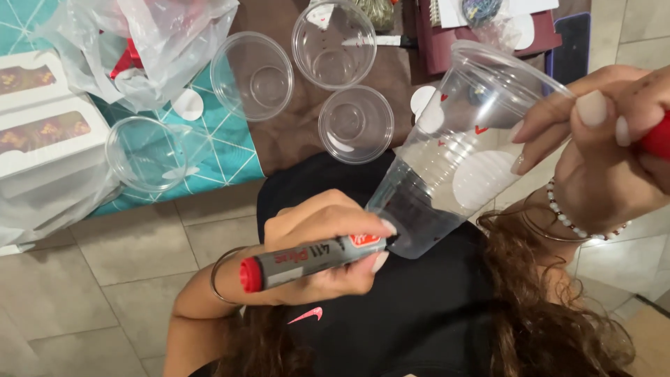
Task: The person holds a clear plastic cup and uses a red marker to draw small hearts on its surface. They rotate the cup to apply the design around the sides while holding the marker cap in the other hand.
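My left hand grips a grey marker with a red end, its tip against the base of a clear plastic cup. The cup is tilted, mouth up and to the right, and carries white round stickers and small red marks. My right hand holds the cup by its rim between thumb and fingers, with a red cap tucked in the same hand. A beaded bracelet circles the right wrist.
Several empty clear cups stand on a brown and teal table. White window boxes and a plastic bag lie at the left. Tiled floor, my black shirt and curly hair are below.
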